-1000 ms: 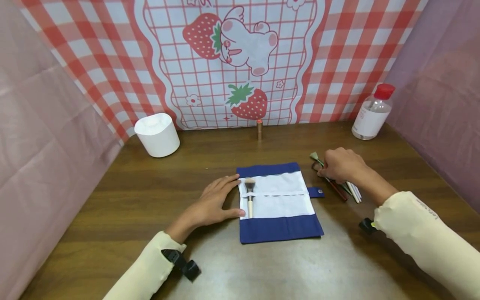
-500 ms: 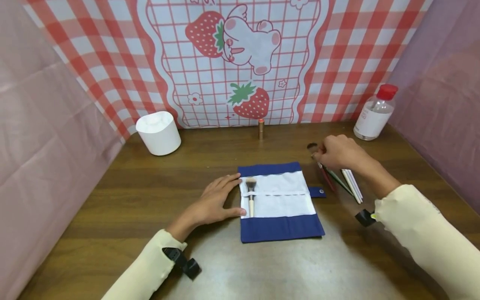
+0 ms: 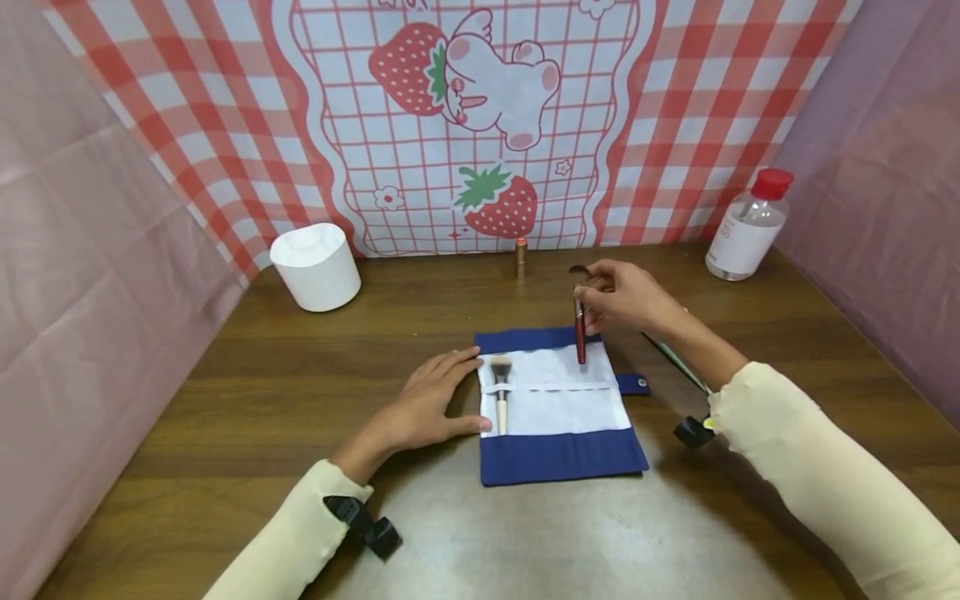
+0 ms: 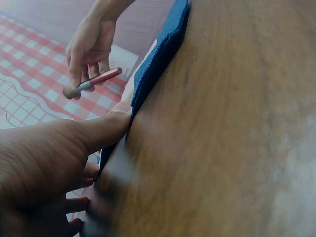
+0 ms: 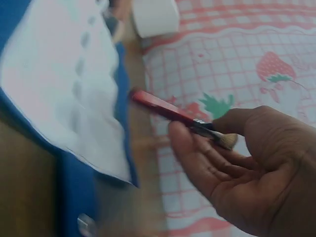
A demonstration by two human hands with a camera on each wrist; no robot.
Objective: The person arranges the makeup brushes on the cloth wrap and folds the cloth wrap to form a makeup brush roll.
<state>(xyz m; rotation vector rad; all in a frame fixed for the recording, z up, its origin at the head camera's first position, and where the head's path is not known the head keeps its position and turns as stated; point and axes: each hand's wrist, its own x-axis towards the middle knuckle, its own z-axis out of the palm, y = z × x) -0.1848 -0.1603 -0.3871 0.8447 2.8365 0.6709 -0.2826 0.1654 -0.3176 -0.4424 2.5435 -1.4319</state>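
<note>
A blue and white fabric brush roll (image 3: 555, 457) lies unrolled on the table. My left hand (image 3: 423, 404) rests along its left edge, fingers spread and straight, with the thumb (image 4: 106, 129) on the border. Under the roll's white elastic strip, at the left side, sits a makeup brush with a pale handle (image 3: 502, 408). My right hand (image 3: 626, 296) pinches a red-handled makeup brush (image 3: 580, 333) near its bristle end, above the roll's upper right part. In the right wrist view the red handle (image 5: 160, 105) points toward the roll and the tan bristles (image 5: 228, 141) lie by the fingers.
A green-handled brush (image 3: 678, 362) lies on the table, partly hidden under my right forearm. Farther back stand a white container (image 3: 315, 271), a copper-coloured lipstick tube (image 3: 521, 260) and a clear bottle with a red cap (image 3: 750, 225). The snap tab (image 3: 633, 384) sticks out on the roll's right.
My right hand has picked the red-handled brush out of the group on the right and carried it left over the roll. The left hand has stayed in place.
</note>
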